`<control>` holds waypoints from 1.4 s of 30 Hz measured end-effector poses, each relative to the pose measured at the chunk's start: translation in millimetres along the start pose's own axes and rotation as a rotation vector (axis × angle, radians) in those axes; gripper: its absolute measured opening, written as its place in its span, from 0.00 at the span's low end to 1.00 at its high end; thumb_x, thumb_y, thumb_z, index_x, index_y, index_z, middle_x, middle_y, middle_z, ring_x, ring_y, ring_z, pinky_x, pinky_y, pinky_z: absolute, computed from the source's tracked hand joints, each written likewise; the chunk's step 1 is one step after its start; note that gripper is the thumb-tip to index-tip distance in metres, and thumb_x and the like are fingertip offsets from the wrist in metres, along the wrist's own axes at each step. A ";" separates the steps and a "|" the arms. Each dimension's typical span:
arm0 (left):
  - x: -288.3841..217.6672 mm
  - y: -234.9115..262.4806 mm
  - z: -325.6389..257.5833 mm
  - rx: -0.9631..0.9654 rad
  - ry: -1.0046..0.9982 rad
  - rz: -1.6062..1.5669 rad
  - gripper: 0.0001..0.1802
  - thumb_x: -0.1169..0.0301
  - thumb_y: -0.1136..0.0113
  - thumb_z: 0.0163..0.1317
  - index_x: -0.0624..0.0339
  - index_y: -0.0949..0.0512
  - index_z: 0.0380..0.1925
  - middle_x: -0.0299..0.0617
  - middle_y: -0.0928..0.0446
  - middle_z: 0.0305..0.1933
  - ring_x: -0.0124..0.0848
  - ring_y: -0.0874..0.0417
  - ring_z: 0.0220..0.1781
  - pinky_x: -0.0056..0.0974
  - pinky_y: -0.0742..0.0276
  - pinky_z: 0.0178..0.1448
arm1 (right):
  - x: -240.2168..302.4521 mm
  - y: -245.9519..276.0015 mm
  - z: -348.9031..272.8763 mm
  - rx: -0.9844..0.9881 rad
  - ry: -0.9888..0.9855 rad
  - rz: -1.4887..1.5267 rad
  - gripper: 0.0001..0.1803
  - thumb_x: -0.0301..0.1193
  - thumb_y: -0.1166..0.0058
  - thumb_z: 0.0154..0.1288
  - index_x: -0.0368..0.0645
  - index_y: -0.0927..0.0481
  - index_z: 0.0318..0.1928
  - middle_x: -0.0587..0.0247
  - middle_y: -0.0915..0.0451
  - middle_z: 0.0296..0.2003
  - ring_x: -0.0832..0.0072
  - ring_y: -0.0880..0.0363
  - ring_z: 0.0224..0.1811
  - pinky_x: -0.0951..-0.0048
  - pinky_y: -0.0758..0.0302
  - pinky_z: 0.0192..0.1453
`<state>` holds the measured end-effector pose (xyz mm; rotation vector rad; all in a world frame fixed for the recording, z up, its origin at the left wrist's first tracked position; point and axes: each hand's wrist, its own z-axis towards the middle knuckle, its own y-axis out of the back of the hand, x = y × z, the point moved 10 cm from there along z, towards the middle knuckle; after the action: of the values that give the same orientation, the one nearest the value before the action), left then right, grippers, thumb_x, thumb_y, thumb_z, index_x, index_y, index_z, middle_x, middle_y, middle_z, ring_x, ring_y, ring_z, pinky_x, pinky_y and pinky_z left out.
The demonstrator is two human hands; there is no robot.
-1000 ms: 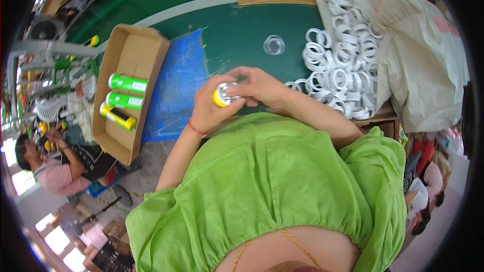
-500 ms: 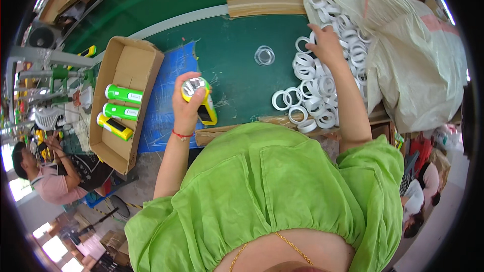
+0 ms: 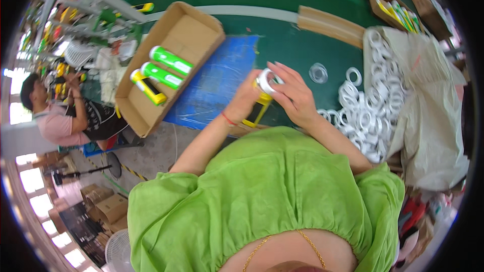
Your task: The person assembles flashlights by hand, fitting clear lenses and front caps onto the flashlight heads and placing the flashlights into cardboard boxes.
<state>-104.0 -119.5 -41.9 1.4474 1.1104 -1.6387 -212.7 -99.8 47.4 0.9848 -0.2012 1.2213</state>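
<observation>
white rings [image 3: 364,119] near right hand [image 3: 297,96] — blue sheet [image 3: 219,83], then carton [image 3: 189,32], leftward

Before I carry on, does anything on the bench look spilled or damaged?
Possibly spilled: white rings lie loosely heaped by the pale sack, several out on the green tabletop. No damage stands out.

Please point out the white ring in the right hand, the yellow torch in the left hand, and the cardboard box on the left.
White ring [image 3: 263,82], head view: its left side.
Yellow torch [image 3: 255,113], head view: its dark panel.
Cardboard box [image 3: 188,32], head view: bare inner bottom.
</observation>
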 end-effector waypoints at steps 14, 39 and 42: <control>27.9 -5.2 -25.3 0.063 0.122 0.136 0.33 0.62 0.36 0.57 0.61 0.37 0.60 0.43 0.32 0.59 0.30 0.33 0.62 0.35 0.37 0.64 | 1.6 -17.6 -7.5 0.164 -0.120 -0.011 0.30 0.23 0.36 0.52 0.37 0.28 0.57 0.49 0.26 0.57 0.53 0.29 0.61 0.61 0.29 0.61; -54.8 -45.6 -24.8 0.429 0.578 -0.179 0.23 0.55 0.33 0.53 0.60 0.28 0.39 0.39 0.25 0.20 0.29 0.22 0.19 0.33 0.28 0.23 | 7.7 20.8 22.0 0.105 -0.184 0.832 0.21 0.29 0.56 0.71 0.37 0.30 0.62 0.51 0.35 0.65 0.67 0.40 0.68 0.69 0.43 0.69; -50.9 -38.3 -21.6 0.246 0.649 0.012 0.27 0.51 0.33 0.51 0.62 0.28 0.39 0.44 0.24 0.19 0.35 0.20 0.21 0.37 0.26 0.26 | -9.1 15.0 18.7 0.029 -0.275 0.890 0.21 0.28 0.52 0.69 0.39 0.29 0.61 0.52 0.33 0.64 0.70 0.35 0.65 0.71 0.38 0.66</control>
<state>-121.7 -86.6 14.1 2.2382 1.2549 -1.3570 -222.2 -119.5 60.7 1.1246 -0.9120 1.8810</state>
